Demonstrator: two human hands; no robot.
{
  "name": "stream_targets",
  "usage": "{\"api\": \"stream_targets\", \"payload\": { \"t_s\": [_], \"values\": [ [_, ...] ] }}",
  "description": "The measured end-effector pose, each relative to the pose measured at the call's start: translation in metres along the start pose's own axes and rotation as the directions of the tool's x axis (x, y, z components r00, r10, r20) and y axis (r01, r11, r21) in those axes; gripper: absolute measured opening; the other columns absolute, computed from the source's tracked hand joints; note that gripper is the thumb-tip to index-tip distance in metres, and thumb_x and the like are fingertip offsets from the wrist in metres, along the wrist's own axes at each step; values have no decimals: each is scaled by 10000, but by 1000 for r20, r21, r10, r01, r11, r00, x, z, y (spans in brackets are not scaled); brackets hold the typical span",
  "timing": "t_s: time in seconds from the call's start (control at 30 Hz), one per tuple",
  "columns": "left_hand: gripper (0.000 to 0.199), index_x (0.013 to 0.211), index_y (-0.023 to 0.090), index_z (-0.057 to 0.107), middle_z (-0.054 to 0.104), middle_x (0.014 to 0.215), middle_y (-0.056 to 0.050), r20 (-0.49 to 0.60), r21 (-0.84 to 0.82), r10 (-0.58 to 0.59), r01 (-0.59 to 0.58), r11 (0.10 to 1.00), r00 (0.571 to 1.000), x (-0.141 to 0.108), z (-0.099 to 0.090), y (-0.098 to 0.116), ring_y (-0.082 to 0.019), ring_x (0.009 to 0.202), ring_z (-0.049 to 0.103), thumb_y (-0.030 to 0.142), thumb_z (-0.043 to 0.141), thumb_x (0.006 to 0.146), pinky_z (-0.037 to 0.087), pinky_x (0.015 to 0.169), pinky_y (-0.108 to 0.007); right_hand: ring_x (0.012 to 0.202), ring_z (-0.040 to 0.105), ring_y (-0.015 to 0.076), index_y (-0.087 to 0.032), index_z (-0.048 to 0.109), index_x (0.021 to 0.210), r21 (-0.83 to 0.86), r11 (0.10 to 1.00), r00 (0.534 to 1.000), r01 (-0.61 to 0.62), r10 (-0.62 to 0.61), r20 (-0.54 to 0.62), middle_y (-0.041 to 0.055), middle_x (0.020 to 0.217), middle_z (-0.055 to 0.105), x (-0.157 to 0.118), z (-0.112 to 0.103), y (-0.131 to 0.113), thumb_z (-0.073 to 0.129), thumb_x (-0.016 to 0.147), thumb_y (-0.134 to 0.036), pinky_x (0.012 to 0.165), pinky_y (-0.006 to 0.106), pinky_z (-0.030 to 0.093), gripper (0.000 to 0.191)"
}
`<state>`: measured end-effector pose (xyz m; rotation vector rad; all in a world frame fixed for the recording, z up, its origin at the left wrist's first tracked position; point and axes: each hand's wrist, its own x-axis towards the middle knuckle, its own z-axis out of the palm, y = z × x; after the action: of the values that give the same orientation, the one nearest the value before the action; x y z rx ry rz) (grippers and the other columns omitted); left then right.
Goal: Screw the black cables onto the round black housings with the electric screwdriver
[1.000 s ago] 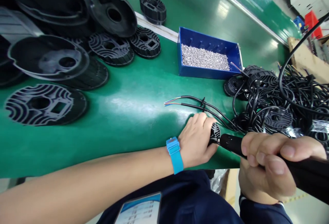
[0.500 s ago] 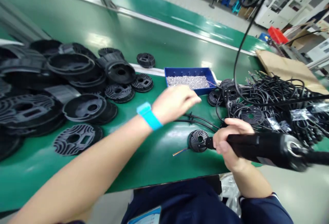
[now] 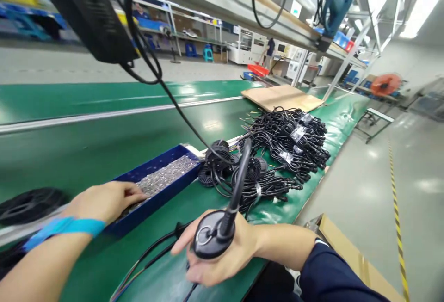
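Note:
My left hand (image 3: 104,200), with a light blue band at the wrist, reaches into a blue bin (image 3: 149,214). Its fingers are pinched together at the heap of small silvery metal pieces (image 3: 166,175), probably screws; what lies between the fingertips is hidden. In my right hand (image 3: 239,246) is a black electric screwdriver (image 3: 211,239), seen from its cord end, so its tip is hidden below. A thick black cord rises from it. Black cables (image 3: 149,251) with thin coloured wires at one end lie on the green table between my hands.
Black round parts (image 3: 256,168) and a big heap of black cables (image 3: 287,140) lie to the right of the bin. Farther back is a brown board (image 3: 282,97). A black power unit (image 3: 86,15) hangs at upper left. An open cardboard box (image 3: 354,255) stands beside the table.
The view has swung to the right and up. My left hand has gone into the bin of metal pieces. The screwdriver, still in my right hand, now points away from me.

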<state>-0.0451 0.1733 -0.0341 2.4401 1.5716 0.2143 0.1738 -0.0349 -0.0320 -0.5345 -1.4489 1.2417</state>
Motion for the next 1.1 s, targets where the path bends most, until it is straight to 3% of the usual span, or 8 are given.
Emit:
{"api": "stream_targets", "payload": {
  "t_s": [0.17, 0.27, 0.43, 0.53, 0.67, 0.8, 1.0, 1.1],
  "values": [
    [274, 841, 341, 838, 808, 819, 11, 49, 39, -177, 175, 984, 983, 11, -10, -6, -232, 699, 662, 550, 665, 880, 414, 624, -232, 501, 568, 98, -113, 624, 1085, 101, 994, 995, -48, 39, 93, -30, 656, 594, 1, -3, 4, 965, 689, -394, 483, 197, 501, 594],
    [167, 858, 373, 830, 795, 757, 92, -77, -87, -204, 197, 977, 976, 6, -19, -3, -186, 666, 657, 516, 746, 850, 411, 608, -205, 447, 482, 76, -133, 599, 1045, 40, 999, 998, 17, -19, 63, -64, 581, 548, 2, -4, 2, 949, 703, -390, 438, 187, 436, 553],
    [232, 936, 287, 835, 842, 911, 71, -429, -405, -66, -126, 906, 901, -66, -2, 23, -198, 865, 777, 492, 728, 922, 598, 799, -279, 446, 447, 63, -154, 593, 1109, 7, 998, 998, 58, -58, 20, -79, 593, 540, -4, -1, -7, 839, 789, -270, 449, 184, 406, 420],
    [349, 982, 258, 844, 837, 1101, -4, -416, -455, 27, -234, 859, 909, -128, 26, 55, -213, 1037, 785, 554, 658, 985, 620, 997, -343, 508, 492, 65, -171, 601, 1127, 21, 998, 998, 63, -63, -24, -49, 692, 586, -5, 0, -17, 801, 813, -188, 504, 193, 445, 373],
    [234, 960, 246, 846, 828, 1076, -46, -412, -563, 213, -432, 705, 886, -180, 58, 94, -176, 988, 803, 418, 697, 1014, 651, 937, -268, 551, 557, 81, -198, 604, 1168, 56, 997, 999, 46, -44, -32, -42, 727, 618, -3, -5, -23, 779, 844, -134, 535, 204, 487, 374],
    [163, 897, 198, 821, 818, 973, -49, -431, -596, 273, -499, 629, 860, -189, 78, 108, -169, 930, 811, 347, 778, 948, 663, 931, -252, 508, 556, 92, -215, 607, 1186, 42, 999, 997, 18, -15, -71, -59, 680, 609, -3, -9, -20, 783, 890, -201, 523, 230, 509, 345],
    [134, 888, 173, 791, 817, 922, -52, -517, -528, 312, -585, 616, 797, -184, 91, 111, -199, 974, 810, 302, 808, 922, 675, 931, -296, 501, 551, 71, -251, 595, 1174, 3, 1000, 951, 13, -11, -309, -86, 654, 602, 5, -10, -19, 695, 986, -250, 556, 209, 517, 213],
    [163, 878, 175, 793, 820, 904, -49, -516, -517, 306, -576, 633, 800, -185, 92, 114, -189, 926, 812, 323, 783, 947, 676, 907, -285, 458, 534, 95, -223, 630, 1059, -26, 998, 965, -61, 52, -257, -74, 629, 598, 6, -5, -32, 854, 842, -289, 485, 239, 496, 318]
  ]
}}
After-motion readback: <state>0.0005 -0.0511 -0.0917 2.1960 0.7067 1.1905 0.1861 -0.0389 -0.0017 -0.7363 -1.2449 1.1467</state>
